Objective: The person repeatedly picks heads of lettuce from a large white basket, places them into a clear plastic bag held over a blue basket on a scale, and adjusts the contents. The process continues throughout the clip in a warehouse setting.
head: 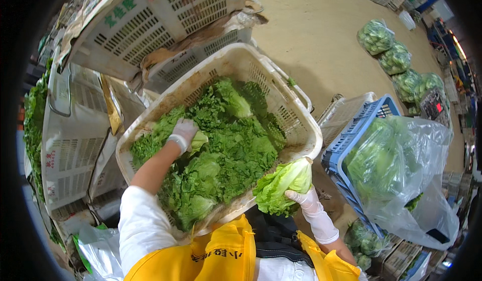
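Note:
My right hand (301, 198), in a thin white glove, holds a head of leafy lettuce (288, 185) beside the near right corner of a large off-white plastic crate (316, 136). Its pale cut stem end points up and to the right. More green lettuce heads (233, 141) lie inside the crate, their frilly leaves overlapping. My left hand (184, 130), also gloved, reaches down among them on the crate's left side. A pale lettuce head (198, 141) shows right beside it. Its fingertips are hidden, so whether it grips this head cannot be told.
Stacked off-white crates (75, 160) rise on the left and behind. At right stands a blue plastic crate (339, 156) with a clear plastic bag (406, 168) of greens. Several bagged vegetables (395, 57) rest on the floor (312, 28) beyond. A silvery plastic bag (103, 249) lies lower left.

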Action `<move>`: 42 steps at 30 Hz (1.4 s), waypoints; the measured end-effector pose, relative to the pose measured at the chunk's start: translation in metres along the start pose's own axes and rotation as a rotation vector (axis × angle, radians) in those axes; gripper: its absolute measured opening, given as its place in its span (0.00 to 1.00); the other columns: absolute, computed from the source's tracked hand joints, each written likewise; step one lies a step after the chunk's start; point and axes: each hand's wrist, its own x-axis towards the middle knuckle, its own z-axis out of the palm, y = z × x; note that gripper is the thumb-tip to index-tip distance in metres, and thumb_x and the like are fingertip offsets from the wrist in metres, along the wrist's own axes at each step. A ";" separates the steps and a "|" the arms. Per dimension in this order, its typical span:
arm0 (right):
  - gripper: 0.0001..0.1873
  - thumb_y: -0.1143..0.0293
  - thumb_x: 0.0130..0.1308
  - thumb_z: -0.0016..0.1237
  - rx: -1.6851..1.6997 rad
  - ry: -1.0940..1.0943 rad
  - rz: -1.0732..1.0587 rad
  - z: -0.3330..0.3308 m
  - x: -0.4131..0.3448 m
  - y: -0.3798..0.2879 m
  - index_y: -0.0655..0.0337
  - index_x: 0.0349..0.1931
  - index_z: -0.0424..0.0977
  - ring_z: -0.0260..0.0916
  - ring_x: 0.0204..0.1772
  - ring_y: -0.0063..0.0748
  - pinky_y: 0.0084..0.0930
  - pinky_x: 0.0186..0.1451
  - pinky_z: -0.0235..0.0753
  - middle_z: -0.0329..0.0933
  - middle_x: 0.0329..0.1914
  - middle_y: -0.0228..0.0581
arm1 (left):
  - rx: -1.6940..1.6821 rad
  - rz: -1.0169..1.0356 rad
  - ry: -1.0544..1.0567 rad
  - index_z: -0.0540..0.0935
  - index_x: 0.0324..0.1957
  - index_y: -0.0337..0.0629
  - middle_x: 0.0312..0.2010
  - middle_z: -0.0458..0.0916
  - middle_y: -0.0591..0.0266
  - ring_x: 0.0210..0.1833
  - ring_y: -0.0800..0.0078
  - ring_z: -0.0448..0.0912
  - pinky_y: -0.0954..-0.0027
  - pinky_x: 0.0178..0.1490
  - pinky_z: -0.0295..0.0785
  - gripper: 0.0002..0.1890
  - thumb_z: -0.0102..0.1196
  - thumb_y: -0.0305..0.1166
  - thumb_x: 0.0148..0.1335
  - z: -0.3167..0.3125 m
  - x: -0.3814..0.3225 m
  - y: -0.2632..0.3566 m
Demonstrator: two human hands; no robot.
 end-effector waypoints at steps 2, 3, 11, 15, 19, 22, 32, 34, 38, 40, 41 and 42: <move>0.44 0.69 0.50 0.66 0.002 -0.021 -0.087 0.001 0.000 -0.005 0.62 0.66 0.55 0.64 0.61 0.29 0.29 0.66 0.62 0.67 0.60 0.36 | -0.242 -0.036 0.202 0.68 0.60 0.51 0.55 0.70 0.53 0.61 0.55 0.66 0.54 0.67 0.55 0.44 0.72 0.47 0.37 -0.028 -0.040 -0.007; 0.44 0.69 0.50 0.66 0.001 -0.005 -0.101 0.002 0.001 -0.009 0.62 0.66 0.55 0.64 0.61 0.29 0.29 0.66 0.62 0.67 0.60 0.36 | -0.406 -0.093 0.308 0.68 0.61 0.51 0.55 0.69 0.52 0.61 0.54 0.66 0.54 0.67 0.55 0.47 0.74 0.46 0.34 -0.043 -0.059 -0.007; 0.41 0.65 0.47 0.67 -0.201 0.118 -0.396 0.017 0.020 -0.065 0.62 0.62 0.60 0.69 0.58 0.33 0.28 0.62 0.69 0.71 0.57 0.41 | -1.823 0.701 0.198 0.62 0.64 0.40 0.56 0.71 0.61 0.56 0.64 0.72 0.65 0.59 0.70 0.45 0.69 0.45 0.46 -0.132 -0.109 0.009; 0.42 0.48 0.50 0.62 -0.821 0.475 -0.662 0.019 0.003 -0.106 0.60 0.60 0.61 0.69 0.59 0.44 0.35 0.63 0.67 0.71 0.56 0.51 | -1.875 0.796 0.013 0.61 0.64 0.40 0.56 0.71 0.61 0.56 0.64 0.72 0.65 0.59 0.69 0.47 0.69 0.46 0.45 -0.186 -0.069 0.064; 0.45 0.45 0.50 0.61 -0.737 0.439 -0.470 -0.015 -0.062 -0.142 0.55 0.64 0.55 0.67 0.61 0.50 0.37 0.63 0.65 0.68 0.59 0.55 | -1.839 0.878 -0.151 0.60 0.65 0.40 0.56 0.71 0.60 0.56 0.63 0.72 0.65 0.59 0.69 0.48 0.70 0.47 0.44 -0.245 -0.034 0.141; 0.47 0.46 0.51 0.61 -0.772 0.488 -0.388 -0.056 -0.118 -0.165 0.54 0.65 0.51 0.66 0.61 0.50 0.35 0.64 0.64 0.67 0.59 0.56 | -1.790 0.929 -0.262 0.60 0.65 0.40 0.56 0.71 0.59 0.56 0.63 0.72 0.64 0.59 0.69 0.49 0.70 0.47 0.43 -0.274 -0.025 0.195; 0.60 0.37 0.45 0.60 -0.655 0.685 -0.942 -0.174 -0.326 -0.236 0.56 0.71 0.40 0.53 0.70 0.48 0.41 0.71 0.57 0.51 0.70 0.51 | -1.619 1.051 -0.574 0.59 0.66 0.40 0.56 0.71 0.57 0.56 0.62 0.72 0.64 0.60 0.69 0.52 0.71 0.49 0.40 -0.369 -0.057 0.401; 0.55 0.39 0.49 0.59 -0.753 0.817 -0.960 -0.196 -0.365 -0.234 0.58 0.70 0.45 0.57 0.67 0.49 0.41 0.68 0.60 0.53 0.69 0.51 | -1.605 1.065 -0.592 0.58 0.66 0.40 0.56 0.71 0.57 0.56 0.61 0.72 0.63 0.60 0.68 0.53 0.71 0.50 0.40 -0.389 -0.070 0.439; 0.51 0.43 0.49 0.61 -1.102 1.660 -1.239 -0.246 -0.426 -0.212 0.63 0.66 0.52 0.60 0.64 0.48 0.41 0.66 0.62 0.58 0.65 0.53 | -1.562 1.158 -0.587 0.58 0.66 0.41 0.56 0.71 0.56 0.56 0.61 0.72 0.63 0.60 0.68 0.54 0.71 0.50 0.39 -0.451 -0.106 0.519; 0.50 0.46 0.46 0.63 -1.051 2.157 -1.312 -0.279 -0.443 -0.207 0.65 0.64 0.55 0.59 0.64 0.49 0.41 0.65 0.61 0.61 0.62 0.56 | -1.444 1.230 -0.527 0.57 0.66 0.41 0.56 0.71 0.55 0.56 0.61 0.72 0.63 0.60 0.68 0.55 0.72 0.51 0.38 -0.482 -0.126 0.555; 0.45 0.48 0.48 0.62 -0.987 2.037 -1.041 -0.291 -0.440 -0.205 0.65 0.61 0.58 0.62 0.61 0.48 0.40 0.63 0.63 0.64 0.60 0.55 | -1.273 1.342 -0.461 0.57 0.67 0.41 0.56 0.71 0.55 0.56 0.61 0.72 0.63 0.60 0.68 0.55 0.72 0.51 0.38 -0.492 -0.136 0.572; 0.41 0.50 0.50 0.61 -0.919 1.898 -0.787 -0.302 -0.433 -0.204 0.66 0.58 0.61 0.65 0.58 0.46 0.39 0.62 0.65 0.67 0.57 0.54 | -1.035 1.360 -0.299 0.62 0.65 0.40 0.55 0.70 0.54 0.57 0.58 0.70 0.61 0.61 0.67 0.54 0.73 0.52 0.36 -0.496 -0.144 0.589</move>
